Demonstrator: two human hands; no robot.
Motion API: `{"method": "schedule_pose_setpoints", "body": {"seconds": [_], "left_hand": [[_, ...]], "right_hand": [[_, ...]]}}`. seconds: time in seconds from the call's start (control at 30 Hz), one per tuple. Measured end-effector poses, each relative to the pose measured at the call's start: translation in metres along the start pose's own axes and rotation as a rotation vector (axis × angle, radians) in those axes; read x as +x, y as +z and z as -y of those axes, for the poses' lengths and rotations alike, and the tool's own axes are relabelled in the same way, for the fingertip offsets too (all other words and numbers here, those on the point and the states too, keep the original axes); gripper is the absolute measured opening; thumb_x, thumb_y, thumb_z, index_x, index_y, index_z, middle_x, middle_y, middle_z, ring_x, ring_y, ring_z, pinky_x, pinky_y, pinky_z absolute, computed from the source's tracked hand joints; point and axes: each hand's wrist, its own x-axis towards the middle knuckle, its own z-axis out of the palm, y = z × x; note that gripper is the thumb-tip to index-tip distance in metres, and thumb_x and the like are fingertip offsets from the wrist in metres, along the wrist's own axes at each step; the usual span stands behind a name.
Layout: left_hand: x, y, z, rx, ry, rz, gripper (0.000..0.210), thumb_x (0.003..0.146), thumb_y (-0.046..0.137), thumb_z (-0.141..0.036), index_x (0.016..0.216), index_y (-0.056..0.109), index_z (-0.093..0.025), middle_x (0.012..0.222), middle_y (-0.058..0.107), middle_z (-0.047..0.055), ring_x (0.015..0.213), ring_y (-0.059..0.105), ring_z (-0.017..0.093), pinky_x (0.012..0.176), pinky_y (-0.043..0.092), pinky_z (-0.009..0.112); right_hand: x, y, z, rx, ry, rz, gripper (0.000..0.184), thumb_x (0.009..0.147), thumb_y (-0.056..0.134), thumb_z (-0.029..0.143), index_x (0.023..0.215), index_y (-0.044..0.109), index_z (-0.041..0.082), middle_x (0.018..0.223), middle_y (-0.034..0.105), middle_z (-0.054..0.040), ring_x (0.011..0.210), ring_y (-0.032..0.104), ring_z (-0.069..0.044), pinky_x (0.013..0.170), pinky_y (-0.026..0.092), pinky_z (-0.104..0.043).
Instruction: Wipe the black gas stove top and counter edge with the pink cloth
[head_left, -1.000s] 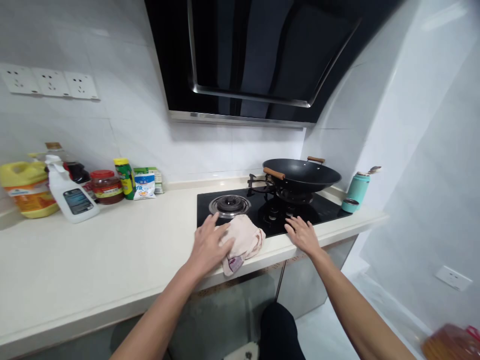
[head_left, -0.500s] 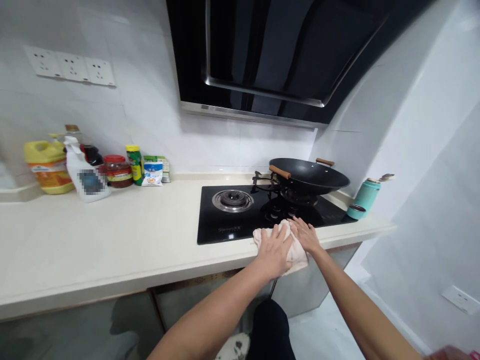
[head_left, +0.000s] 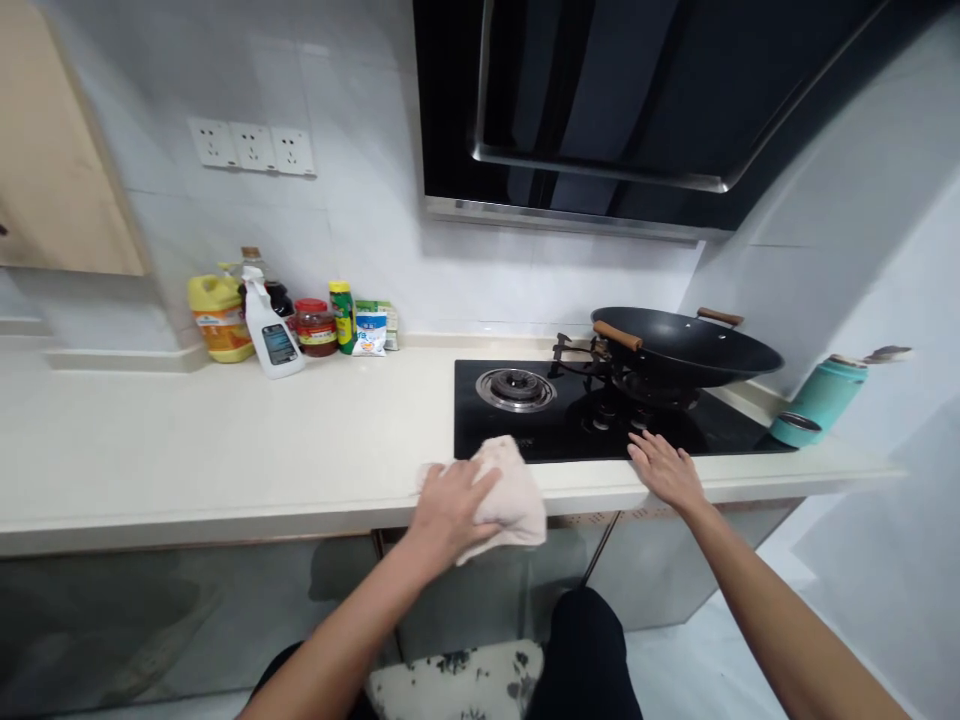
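A pale pink cloth (head_left: 514, 497) hangs partly over the front edge of the white countertop (head_left: 322, 435). My left hand (head_left: 450, 508) presses on it with the fingers bent round its left part. To the right, my right hand (head_left: 665, 468) lies flat at the front edge of the black gas cooktop (head_left: 547, 435), fingers out and nothing in them. A black wok (head_left: 690, 350) with wooden handles sits on the cooktop's right burner. The left burner (head_left: 516, 390) is bare, its grate lying beside the wok.
At the back left stand a yellow jug (head_left: 220, 322), a white spray bottle (head_left: 271, 335), a red-lidded jar (head_left: 316, 328), a green shaker bottle (head_left: 342, 318) and a small packet (head_left: 370, 334). A teal utensil holder (head_left: 825, 400) is at the right end. The range hood (head_left: 592, 110) overhangs the cooktop.
My left hand has moved left with the cloth, off the cooktop's front and along the counter edge. My right hand is now apart from the cloth. The view has turned left.
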Motion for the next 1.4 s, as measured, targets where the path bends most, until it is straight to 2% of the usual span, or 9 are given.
{"method": "schedule_pose_setpoints", "body": {"seconds": [0.2, 0.33, 0.47, 0.7, 0.87, 1.03, 1.23, 1.33, 1.4], "left_hand": [[-0.084, -0.040, 0.113, 0.097, -0.351, 0.006, 0.067, 0.079, 0.072, -0.061, 0.138, 0.060, -0.031, 0.149, 0.058, 0.010, 0.137, 0.050, 0.034, 0.112, 0.032, 0.048], [-0.114, -0.054, 0.150, 0.192, -0.507, 0.025, 0.068, 0.078, 0.070, -0.056, 0.140, 0.060, -0.028, 0.153, 0.054, 0.013, 0.142, 0.044, 0.037, 0.115, 0.027, 0.052], [-0.103, -0.051, 0.133, 0.207, -0.532, 0.041, 0.069, 0.083, 0.063, -0.059, 0.142, 0.058, -0.024, 0.150, 0.055, 0.017, 0.138, 0.046, 0.041, 0.112, 0.027, 0.062], [-0.016, -0.020, 0.029, 0.056, -0.370, 0.177, 0.080, 0.086, 0.058, -0.070, 0.155, 0.042, -0.033, 0.160, 0.042, 0.017, 0.144, 0.037, 0.045, 0.109, 0.027, 0.067], [0.006, -0.005, -0.009, -0.007, -0.259, 0.102, 0.054, 0.095, 0.053, -0.059, 0.146, 0.052, -0.043, 0.168, 0.028, 0.010, 0.146, 0.037, 0.043, 0.111, 0.029, 0.065], [-0.015, -0.014, 0.021, -0.033, -0.200, 0.111, 0.046, 0.102, 0.044, -0.048, 0.145, 0.056, -0.037, 0.167, 0.032, 0.010, 0.147, 0.038, 0.034, 0.115, 0.030, 0.056], [-0.038, -0.045, 0.087, 0.043, -0.424, 0.210, 0.049, 0.099, 0.043, -0.055, 0.145, 0.055, -0.042, 0.166, 0.031, 0.007, 0.151, 0.025, 0.042, 0.113, 0.029, 0.062], [-0.040, -0.056, 0.107, 0.067, -0.462, 0.280, 0.051, 0.097, 0.043, -0.056, 0.146, 0.054, -0.042, 0.152, 0.047, 0.014, 0.136, 0.044, 0.041, 0.103, 0.039, 0.062], [-0.037, -0.059, 0.114, 0.061, -0.466, 0.339, 0.053, 0.098, 0.040, -0.053, 0.148, 0.051, -0.039, 0.146, 0.052, 0.016, 0.131, 0.048, 0.040, 0.099, 0.042, 0.062]], "right_hand": [[0.000, -0.003, 0.002, -0.013, 0.007, 0.013, 0.063, 0.103, 0.018, 0.056, 0.155, 0.043, 0.030, 0.165, 0.034, -0.0012, 0.153, 0.027, -0.025, 0.122, 0.023, -0.053], [0.001, -0.003, 0.003, -0.018, 0.009, 0.029, 0.062, 0.103, 0.019, 0.055, 0.155, 0.042, 0.031, 0.165, 0.034, -0.0018, 0.153, 0.026, -0.025, 0.122, 0.022, -0.054], [0.001, -0.003, 0.004, -0.016, 0.009, 0.031, 0.063, 0.102, 0.021, 0.056, 0.155, 0.043, 0.030, 0.165, 0.034, -0.0025, 0.153, 0.026, -0.026, 0.122, 0.022, -0.054], [0.000, -0.004, 0.005, -0.011, 0.014, 0.040, 0.066, 0.101, 0.020, 0.059, 0.156, 0.041, 0.029, 0.165, 0.033, -0.0024, 0.153, 0.025, -0.025, 0.123, 0.019, -0.054], [0.001, 0.004, 0.000, -0.018, 0.006, 0.016, 0.065, 0.101, 0.022, 0.058, 0.156, 0.041, 0.029, 0.165, 0.034, -0.0015, 0.153, 0.025, -0.025, 0.123, 0.020, -0.054], [0.006, 0.016, -0.008, -0.045, -0.022, 0.000, 0.064, 0.100, 0.025, 0.055, 0.156, 0.041, 0.029, 0.164, 0.036, -0.0027, 0.152, 0.028, -0.027, 0.121, 0.024, -0.055], [0.008, 0.005, -0.006, -0.028, -0.158, -0.129, 0.060, 0.099, 0.031, 0.054, 0.138, 0.062, 0.021, 0.142, 0.058, -0.0140, 0.134, 0.052, -0.033, 0.112, 0.036, -0.059], [0.002, -0.013, 0.017, 0.066, -0.356, -0.121, 0.059, 0.100, 0.031, 0.056, 0.123, 0.072, 0.021, 0.134, 0.065, -0.0138, 0.126, 0.059, -0.030, 0.113, 0.040, -0.051], [-0.006, -0.024, 0.041, 0.126, -0.523, -0.049, 0.058, 0.101, 0.032, 0.059, 0.129, 0.070, 0.024, 0.143, 0.060, -0.0107, 0.135, 0.053, -0.028, 0.117, 0.037, -0.047]]}}
